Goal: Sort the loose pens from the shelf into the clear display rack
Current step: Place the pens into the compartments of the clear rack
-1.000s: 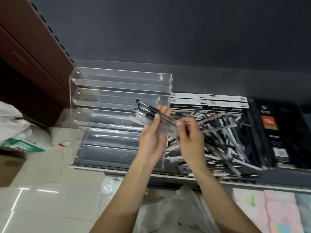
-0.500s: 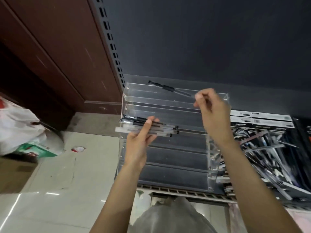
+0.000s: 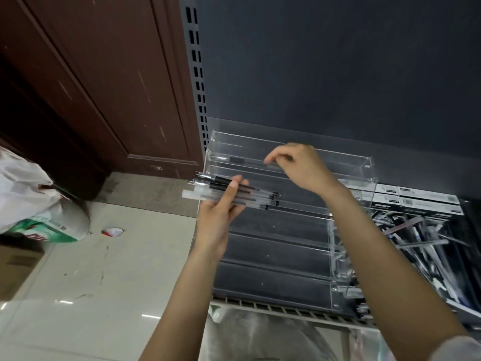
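The clear display rack (image 3: 348,162) stands tiered on the dark shelf. A bundle of pens (image 3: 250,195) with black caps and clear barrels lies flat across my left hand (image 3: 218,214), which holds it in front of the rack's left side. Up at the top tier, my right hand (image 3: 299,165) pinches one end of a single pen (image 3: 242,160) that lies lengthwise in the tier. To the right of the rack lies the heap of loose pens (image 3: 416,241).
White boxes with barcodes (image 3: 421,201) sit behind the loose pens. A brown wooden door (image 3: 104,74) and a pale tiled floor (image 3: 91,282) fill the left side. A white and green bag (image 3: 33,204) and a cardboard box (image 3: 15,267) lie on the floor.
My right hand took one pen from the bundle, carried it up to the rack and lowered it into the top tier. My left hand stayed near the rack's left side with the bundle.
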`<state>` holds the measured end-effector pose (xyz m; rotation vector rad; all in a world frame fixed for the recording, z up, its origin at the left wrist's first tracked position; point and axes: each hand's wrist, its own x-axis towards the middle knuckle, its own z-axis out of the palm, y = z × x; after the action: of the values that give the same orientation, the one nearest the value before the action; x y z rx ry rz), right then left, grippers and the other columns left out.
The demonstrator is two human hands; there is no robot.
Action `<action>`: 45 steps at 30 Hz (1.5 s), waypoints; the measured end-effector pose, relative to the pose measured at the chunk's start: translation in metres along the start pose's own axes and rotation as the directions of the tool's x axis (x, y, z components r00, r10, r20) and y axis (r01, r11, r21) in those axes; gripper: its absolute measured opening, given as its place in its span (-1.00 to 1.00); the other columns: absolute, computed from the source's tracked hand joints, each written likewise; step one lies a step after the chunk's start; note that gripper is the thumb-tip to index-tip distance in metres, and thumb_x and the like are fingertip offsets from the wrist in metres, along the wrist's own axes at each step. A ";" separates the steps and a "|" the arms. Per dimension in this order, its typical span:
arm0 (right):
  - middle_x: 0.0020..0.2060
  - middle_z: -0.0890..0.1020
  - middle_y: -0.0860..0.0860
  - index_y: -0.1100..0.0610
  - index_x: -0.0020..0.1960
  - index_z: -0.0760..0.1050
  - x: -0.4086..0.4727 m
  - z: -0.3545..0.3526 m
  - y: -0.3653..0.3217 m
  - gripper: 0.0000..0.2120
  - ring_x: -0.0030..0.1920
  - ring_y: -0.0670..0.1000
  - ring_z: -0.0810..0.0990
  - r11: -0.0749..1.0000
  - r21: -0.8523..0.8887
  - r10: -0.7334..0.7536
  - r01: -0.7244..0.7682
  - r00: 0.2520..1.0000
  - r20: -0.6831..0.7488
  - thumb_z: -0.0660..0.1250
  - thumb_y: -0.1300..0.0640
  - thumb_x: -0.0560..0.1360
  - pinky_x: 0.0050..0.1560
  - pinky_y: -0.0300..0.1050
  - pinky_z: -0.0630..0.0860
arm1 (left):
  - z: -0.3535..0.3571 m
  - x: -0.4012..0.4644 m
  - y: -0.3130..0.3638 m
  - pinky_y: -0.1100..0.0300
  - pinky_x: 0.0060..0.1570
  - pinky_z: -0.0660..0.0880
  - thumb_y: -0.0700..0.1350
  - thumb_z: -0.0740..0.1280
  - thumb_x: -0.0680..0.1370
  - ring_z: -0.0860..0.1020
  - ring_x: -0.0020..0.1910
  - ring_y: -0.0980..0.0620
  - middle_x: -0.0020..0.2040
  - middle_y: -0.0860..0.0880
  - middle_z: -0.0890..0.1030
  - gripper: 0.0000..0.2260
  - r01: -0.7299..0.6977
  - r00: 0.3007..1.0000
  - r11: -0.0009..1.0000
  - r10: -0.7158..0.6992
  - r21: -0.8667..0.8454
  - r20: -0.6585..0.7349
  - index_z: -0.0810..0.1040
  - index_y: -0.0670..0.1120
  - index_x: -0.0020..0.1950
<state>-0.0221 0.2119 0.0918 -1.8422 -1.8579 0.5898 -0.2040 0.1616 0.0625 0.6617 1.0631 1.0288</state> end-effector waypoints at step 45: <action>-0.01 0.65 -0.11 0.01 0.15 0.57 -0.054 -0.008 -0.008 -0.75 -0.01 -0.16 0.58 0.975 0.002 -0.222 0.223 0.973 -0.068 0.26 -0.02 0.53 0.00 -0.21 0.51 | 0.021 0.004 0.003 0.30 -0.21 0.55 -0.18 0.34 0.53 0.67 -0.13 0.09 -0.11 0.00 0.71 -0.81 -0.152 0.988 0.988 0.153 0.035 -0.023 0.58 -0.12 0.13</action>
<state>-0.0240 0.1573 0.1020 -1.5982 -1.9775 0.4509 -0.1849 0.1672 0.0708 0.7675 1.0667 1.1562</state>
